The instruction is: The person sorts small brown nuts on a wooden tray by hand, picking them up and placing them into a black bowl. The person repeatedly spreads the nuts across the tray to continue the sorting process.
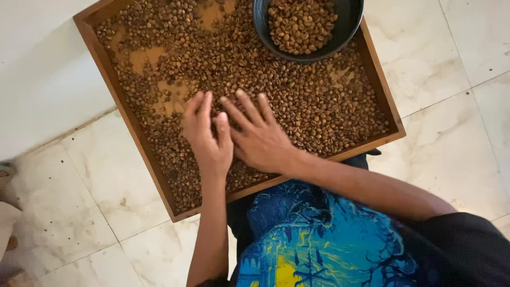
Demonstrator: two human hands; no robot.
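A shallow wooden tray [390, 109] lies on the floor, covered with brown coffee beans [319, 106]. My left hand [206, 135] rests palm down on the beans near the tray's middle, fingers together and pointing away from me. My right hand [257, 133] lies just beside it, fingers spread flat over the beans, its thumb overlapping the left hand. Neither hand visibly grips anything. A dark round bowl [348, 21] partly filled with beans sits at the tray's far right corner.
The tray rests on pale marble floor tiles [451, 149], its near edge against my lap in blue and yellow patterned cloth [319, 239]. A white wall [42, 69] runs along the left. A foot of another person [8, 223] shows at the left edge.
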